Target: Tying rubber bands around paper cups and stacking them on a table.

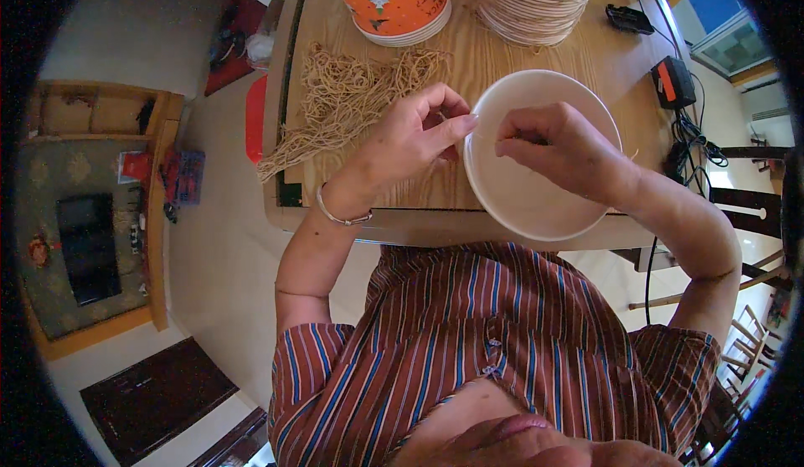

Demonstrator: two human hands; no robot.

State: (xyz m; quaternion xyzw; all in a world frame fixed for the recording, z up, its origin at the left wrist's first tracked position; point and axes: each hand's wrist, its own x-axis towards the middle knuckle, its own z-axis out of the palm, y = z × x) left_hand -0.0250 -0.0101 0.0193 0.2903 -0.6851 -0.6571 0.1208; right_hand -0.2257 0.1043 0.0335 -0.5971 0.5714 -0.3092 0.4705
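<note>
A large white paper bucket [543, 234] stands at the table's front edge with its open mouth facing up. My left hand [423, 128] is closed at the bucket's left rim, thumb and forefinger pinched against it. What lies between those fingertips is too small to make out. Over the bucket's mouth, my right hand [569, 144] has its fingers curled in a pinch just inside the left wall; whatever they hold is hidden. Beyond my left hand spreads a loose bundle of thin beige cords [347, 94]. A short cord end [634, 154] shows by the bucket's right rim.
Orange printed paper buckets [402, 6] stand nested at the back, beside a tall stack of white paper rims [540, 2]. On the right of the wooden table [469, 65] are a black-and-orange box [673, 82] and tangled black cables [695, 144]. Chairs [745, 203] stand to the right.
</note>
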